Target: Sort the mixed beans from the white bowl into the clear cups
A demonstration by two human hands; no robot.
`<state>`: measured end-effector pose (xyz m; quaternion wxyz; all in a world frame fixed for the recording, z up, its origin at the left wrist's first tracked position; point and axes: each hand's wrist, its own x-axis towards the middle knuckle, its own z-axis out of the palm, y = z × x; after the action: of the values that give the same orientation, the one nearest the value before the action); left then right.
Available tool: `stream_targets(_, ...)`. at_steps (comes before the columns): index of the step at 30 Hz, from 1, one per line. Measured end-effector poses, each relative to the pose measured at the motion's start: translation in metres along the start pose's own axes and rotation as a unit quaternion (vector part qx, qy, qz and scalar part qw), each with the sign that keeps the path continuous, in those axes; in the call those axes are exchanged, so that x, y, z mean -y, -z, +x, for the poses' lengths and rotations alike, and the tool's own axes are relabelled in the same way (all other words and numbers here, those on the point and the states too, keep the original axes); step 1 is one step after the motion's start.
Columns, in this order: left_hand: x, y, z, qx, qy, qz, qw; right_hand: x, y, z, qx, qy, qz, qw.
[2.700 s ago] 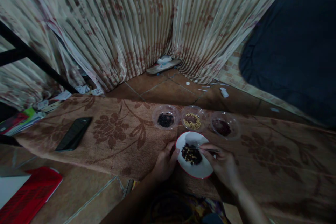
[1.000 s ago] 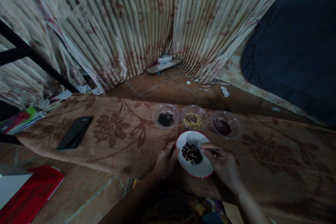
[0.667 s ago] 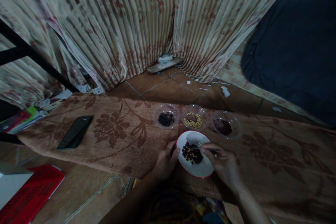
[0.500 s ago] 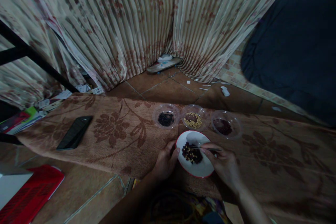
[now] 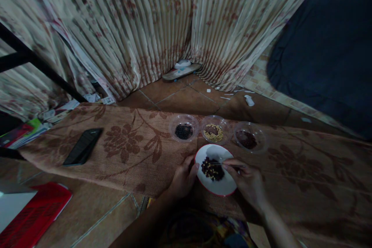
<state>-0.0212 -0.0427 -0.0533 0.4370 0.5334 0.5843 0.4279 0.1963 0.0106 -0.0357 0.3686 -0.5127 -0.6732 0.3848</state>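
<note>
- Head view: left hand [image 5: 184,176] clamped on the left rim of a white, red-rimmed round bowl [image 5: 223,186] by the near edge of a brown floral cloth-covered table [image 5: 171,155];
- right hand [image 5: 247,180] pinched on a thin metallic tool [image 5: 217,164], tip at the bowl's mixed dark and yellow beans [image 5: 212,172];
- three clear round plastic cups [image 5: 226,126] along the far edge;
- a loosened left grip could tip the bowl, spilling beans.
</note>
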Motion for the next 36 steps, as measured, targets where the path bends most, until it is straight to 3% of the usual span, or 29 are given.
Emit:
stream_targets(9,0.001,0.0,0.0,0.008,-0.005,-0.004,1.0,0.011,0.005,0.003,-0.045,-0.028,0.06,0.997)
stream_targets(16,-0.001,0.001,0.0,-0.003,-0.009,-0.017,1.0,0.038,0.01,0.048,-0.241,0.033,0.075,0.967)
stream_targets(20,0.0,0.0,0.001,0.001,-0.022,-0.022,1.0,0.038,0.006,0.054,-0.29,0.046,0.087,0.952)
stream_targets(25,0.003,-0.001,0.0,-0.005,-0.006,-0.012,1.0,0.029,0.004,0.028,-0.24,0.001,0.08,0.968)
stream_targets(31,0.002,-0.001,0.001,0.002,-0.011,0.0,1.0,0.014,-0.001,-0.003,-0.069,-0.013,0.05,0.996)
stream_targets(36,0.001,-0.001,0.001,0.0,-0.013,0.003,1.0,0.01,-0.005,-0.007,-0.041,-0.004,0.016,0.999)
